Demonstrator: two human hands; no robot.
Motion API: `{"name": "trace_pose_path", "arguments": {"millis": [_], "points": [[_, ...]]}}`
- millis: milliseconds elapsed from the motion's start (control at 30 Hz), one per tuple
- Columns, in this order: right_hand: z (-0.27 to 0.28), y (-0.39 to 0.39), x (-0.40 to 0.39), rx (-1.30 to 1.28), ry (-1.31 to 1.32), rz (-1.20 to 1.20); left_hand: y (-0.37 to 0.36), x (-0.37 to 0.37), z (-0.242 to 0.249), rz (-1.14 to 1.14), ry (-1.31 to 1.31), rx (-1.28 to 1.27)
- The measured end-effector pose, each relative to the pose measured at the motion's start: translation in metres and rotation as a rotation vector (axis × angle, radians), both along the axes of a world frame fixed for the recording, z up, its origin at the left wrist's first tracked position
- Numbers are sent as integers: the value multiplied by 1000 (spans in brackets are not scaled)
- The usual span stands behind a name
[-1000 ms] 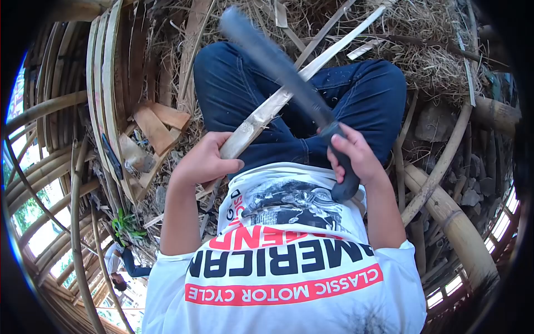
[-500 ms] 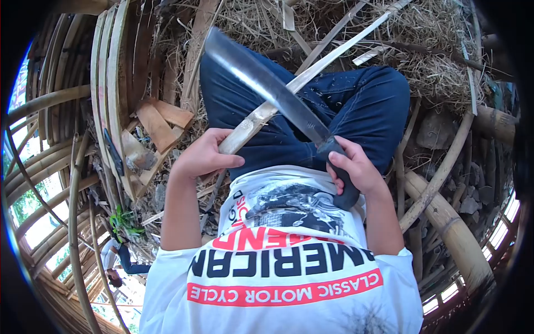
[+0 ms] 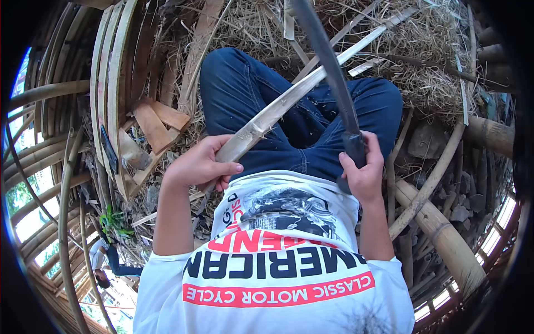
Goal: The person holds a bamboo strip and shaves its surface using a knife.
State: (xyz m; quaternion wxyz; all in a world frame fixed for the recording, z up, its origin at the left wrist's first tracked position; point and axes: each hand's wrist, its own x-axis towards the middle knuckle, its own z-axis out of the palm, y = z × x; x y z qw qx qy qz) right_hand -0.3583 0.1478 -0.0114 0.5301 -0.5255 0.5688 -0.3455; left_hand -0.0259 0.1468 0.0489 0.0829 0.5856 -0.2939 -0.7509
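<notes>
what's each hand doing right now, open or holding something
Left hand: closed around the near end of the wooden strip.
Right hand: closed on the handle of the long knife.

Daylight (image 3: pixel 42 236) shows between bamboo poles (image 3: pixel 53 91) at left; dry straw (image 3: pixel 425 97) lies upper right.

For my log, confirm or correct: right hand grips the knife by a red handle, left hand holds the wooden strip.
The handle is black, not red, as the head view shows; the right hand grips the knife by it, and the left hand holds the wooden strip.
</notes>
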Motion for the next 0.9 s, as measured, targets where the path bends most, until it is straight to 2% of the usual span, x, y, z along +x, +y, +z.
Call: {"name": "trace_pose_path", "arguments": {"millis": [33,167,233,367,567,700,767,900], "points": [[-8,1,0,-278,167,0,0,-5,2,-9,6,-5],[-13,7,8,-355,235,-37,3,-21,5,-19,62,29],[-17,12,17,-501,235,51,7,-29,7,66,149,108],[-22,15,33,-608,193,202,15,-36,6,149,249,174],[-12,23,27,-566,289,369,22,-44,10,164,276,165],[-7,21,17,-474,437,332,29,-47,6,156,289,125],[-14,14,6,-318,475,334,27,-51,8,141,280,121],[-15,3,2,-378,523,333,28,-50,8,114,266,91]]}}
